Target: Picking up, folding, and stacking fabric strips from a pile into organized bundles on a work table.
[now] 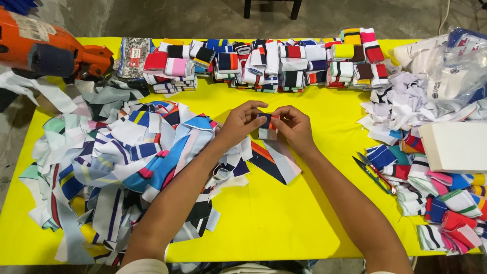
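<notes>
My left hand (pixel 239 123) and my right hand (pixel 294 127) meet over the middle of the yellow table (pixel 269 213). Between their fingers they pinch a small folded bundle of striped ribbed fabric (pixel 267 127), navy, orange and grey. Its loose tail (pixel 276 160) trails down onto the table below the hands. A big loose heap of striped fabric strips (pixel 122 167) lies just left of my left forearm.
Rows of folded striped bundles (pixel 264 63) line the far edge. At the right lie more strips (pixel 441 203), a white box (pixel 456 147), thread snips (pixel 375 174) and a plastic bag (pixel 451 66). An orange machine (pixel 45 48) sits at the top left.
</notes>
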